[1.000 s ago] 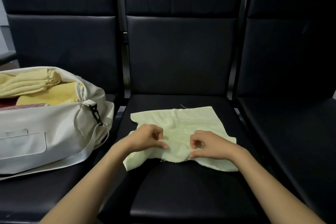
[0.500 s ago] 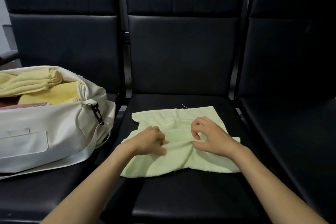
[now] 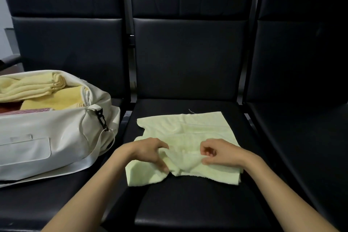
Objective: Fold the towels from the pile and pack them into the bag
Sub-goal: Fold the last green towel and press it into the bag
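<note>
The towel (image 3: 188,133) on the middle seat is soft pale-green cloth, matt, with a fine nap and raw, slightly frayed edges. One loose thread (image 3: 191,111) sticks out at its far edge. The seat (image 3: 188,209) and its backrest (image 3: 188,58) have a black padded covering that looks like leather: smooth, with a dull sheen. The bag (image 3: 47,143) is off-white, smooth and faintly glossy, like coated synthetic leather. Its clip (image 3: 101,121) is dark and hard — metal or plastic, I cannot tell which. The folded towels (image 3: 32,88) inside the bag are yellow cloth — matt and plush.
</note>
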Motion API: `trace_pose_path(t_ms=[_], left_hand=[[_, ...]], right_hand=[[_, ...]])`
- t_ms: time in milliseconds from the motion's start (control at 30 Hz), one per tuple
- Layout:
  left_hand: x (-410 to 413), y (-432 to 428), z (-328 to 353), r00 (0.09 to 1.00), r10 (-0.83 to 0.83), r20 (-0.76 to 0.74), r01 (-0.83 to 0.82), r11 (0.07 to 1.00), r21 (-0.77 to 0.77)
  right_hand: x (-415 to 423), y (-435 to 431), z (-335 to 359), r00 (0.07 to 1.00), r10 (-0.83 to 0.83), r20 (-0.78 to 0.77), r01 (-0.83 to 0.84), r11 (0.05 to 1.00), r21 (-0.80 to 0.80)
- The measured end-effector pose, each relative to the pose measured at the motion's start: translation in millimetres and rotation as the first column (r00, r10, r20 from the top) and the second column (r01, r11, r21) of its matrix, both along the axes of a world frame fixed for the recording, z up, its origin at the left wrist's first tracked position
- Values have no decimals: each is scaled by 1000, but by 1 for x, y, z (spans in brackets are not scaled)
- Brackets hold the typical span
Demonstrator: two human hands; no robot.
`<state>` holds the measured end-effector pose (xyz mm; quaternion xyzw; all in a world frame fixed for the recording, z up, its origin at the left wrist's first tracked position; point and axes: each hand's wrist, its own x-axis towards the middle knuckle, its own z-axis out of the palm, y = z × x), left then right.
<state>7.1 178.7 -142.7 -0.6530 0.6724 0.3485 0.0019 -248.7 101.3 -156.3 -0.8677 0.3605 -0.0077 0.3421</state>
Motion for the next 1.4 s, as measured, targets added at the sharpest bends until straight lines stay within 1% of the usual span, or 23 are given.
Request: trace_pose_path(t_ms=[33,100,133,167,233,267,300,367,400,533,600,667,733,800,867,967,1067,1133,1167,1233,1300,1367,1400], left_hand=[[0,1,0,1000,7,-29,-5,999,47],[-4,1,0,988,87,-128,-79,995,67],[-8,0,-1,977,151,-153,-145,988,50],[-9,-2,-5,976,163,-145,-165,986,-2],[-11,-5,-12,995,70,-69,-78,988,-135],[-11,-5,-15,999,25,-35,-31,987,-155],[-10,-5,-15,1000,-7,-8,6,991,-137],[-10,-4,-17,1000,-14,-3,14,996,-90],[-10,-4,-17,1000,-17,7,18,995,-102],[-8,-7,-17,998,-4,59,16,981,-191],[-9,-8,-17,997,-43,57,57,960,-274],[-18,-7,-14,994,-97,-40,82,954,-290],[-29,-5,-16,986,-125,-114,102,976,-192],[-35,-4,-22,985,-149,-89,139,985,-107],[-35,-5,-26,983,-136,-125,126,988,-87],[-32,-7,-26,979,-92,-182,64,986,-155],[-29,-4,-23,959,-40,-282,-17,980,-199],[-28,-4,-24,944,-42,-326,-35,974,-225],[-28,-4,-25,941,-42,-336,-47,966,-252],[-29,-7,-30,959,-7,-283,-93,936,-338],[-28,-11,-34,988,43,-151,-96,926,-365],[-28,-13,-39,997,73,-31,-79,946,-313],[-28,-13,-38,997,79,21,-68,947,-314]], right_hand=[[0,-2,2,998,2,63,1,999,-47],[-1,-3,9,983,-14,182,26,998,-63],[-1,-3,12,984,-10,180,18,999,-44],[-1,-2,14,993,16,117,-14,1000,-19],[-1,-1,13,987,111,-115,-108,994,35],[-1,0,9,967,151,-206,-140,988,67],[0,1,6,955,166,-246,-148,985,91],[2,1,2,968,128,-217,-111,990,90],[2,0,2,975,102,-199,-88,993,79],[2,3,3,985,66,-161,-58,997,51],[4,6,4,997,49,-63,-44,996,80],[12,11,5,999,35,25,-38,994,101],[21,14,2,997,63,-36,-62,997,44],[27,16,-4,989,94,-113,-96,995,-13],[26,16,-7,994,82,-65,-83,997,-3],[21,13,-7,997,49,61,-47,998,-28],[19,11,-3,984,6,178,5,998,-62],[17,9,1,979,26,200,-17,999,-48],[15,9,3,983,55,173,-50,998,-34],[14,8,3,992,123,33,-124,992,16],[13,8,-1,983,152,-105,-146,987,61],[13,8,-3,982,128,-139,-118,990,77],[13,8,-3,983,118,-138,-107,991,81]])
